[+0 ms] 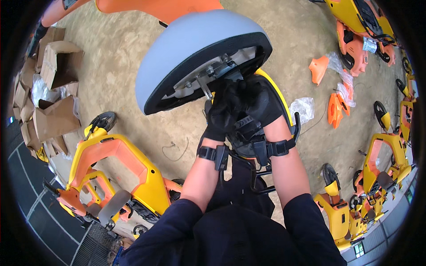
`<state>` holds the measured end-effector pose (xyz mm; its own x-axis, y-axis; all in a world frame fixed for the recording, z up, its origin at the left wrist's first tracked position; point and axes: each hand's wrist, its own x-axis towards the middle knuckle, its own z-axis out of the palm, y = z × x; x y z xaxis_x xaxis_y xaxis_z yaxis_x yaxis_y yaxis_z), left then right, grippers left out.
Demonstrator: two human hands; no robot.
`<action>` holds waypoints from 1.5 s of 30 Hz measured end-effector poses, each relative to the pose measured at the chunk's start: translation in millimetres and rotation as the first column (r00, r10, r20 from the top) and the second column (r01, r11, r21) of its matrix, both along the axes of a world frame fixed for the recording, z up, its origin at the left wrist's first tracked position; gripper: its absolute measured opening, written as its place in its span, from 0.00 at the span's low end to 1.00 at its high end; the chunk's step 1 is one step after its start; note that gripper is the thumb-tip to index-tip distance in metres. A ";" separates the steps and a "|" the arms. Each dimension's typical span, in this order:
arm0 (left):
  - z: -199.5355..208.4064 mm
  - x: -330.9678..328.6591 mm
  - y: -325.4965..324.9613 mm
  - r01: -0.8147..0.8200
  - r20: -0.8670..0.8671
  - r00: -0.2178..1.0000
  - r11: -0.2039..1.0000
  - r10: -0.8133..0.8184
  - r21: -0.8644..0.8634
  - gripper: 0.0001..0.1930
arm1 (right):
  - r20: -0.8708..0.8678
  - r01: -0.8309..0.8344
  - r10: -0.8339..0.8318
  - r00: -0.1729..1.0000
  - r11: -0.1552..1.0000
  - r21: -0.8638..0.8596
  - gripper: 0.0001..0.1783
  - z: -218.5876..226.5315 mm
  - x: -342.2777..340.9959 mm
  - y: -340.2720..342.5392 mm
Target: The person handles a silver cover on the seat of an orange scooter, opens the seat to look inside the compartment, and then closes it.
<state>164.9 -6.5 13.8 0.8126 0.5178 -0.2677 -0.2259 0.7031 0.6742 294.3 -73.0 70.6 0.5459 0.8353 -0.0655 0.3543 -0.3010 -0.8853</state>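
A grey bicycle saddle (191,48) with a black rim is tipped up, its metal underside rails (213,73) facing me. Both my hands wear black gloves and meet just under it. My left hand (222,108) is closed near the rail clamp and seat post. My right hand (259,102) is pressed against it, fingers curled on the same spot below the saddle. A black strap with a small device circles each wrist. What exactly each hand pinches is hidden by the gloves. A yellow bike frame (284,104) shows behind my right hand.
Yellow and orange shared bikes (120,173) stand at my lower left and along the right (381,164). Torn cardboard boxes (57,88) pile up at the left. Loose orange plastic covers (335,104) and clear bags lie on the concrete floor at the right.
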 end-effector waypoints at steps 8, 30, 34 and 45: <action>-3.3 -7.3 13.6 0.284 -0.365 0.931 0.566 0.032 0.774 0.20 | 0.071 -0.150 0.160 0.985 0.980 -0.133 0.19 5.0 11.1 -4.8; 14.9 -44.3 63.8 0.626 -0.633 0.756 0.096 0.170 0.774 0.10 | -0.984 0.449 -0.180 0.002 0.879 -0.160 0.07 0.1 53.1 -55.6; 45.8 -41.7 48.0 0.491 -0.489 0.862 -0.018 -0.130 0.871 0.16 | -0.720 0.235 -0.127 0.682 0.971 0.051 0.10 17.5 26.0 -52.8; 18.7 -2.1 43.1 0.541 -0.340 0.840 0.594 -0.424 0.596 0.29 | -0.004 -0.263 0.279 0.960 0.898 -0.353 0.12 26.0 -38.6 -34.0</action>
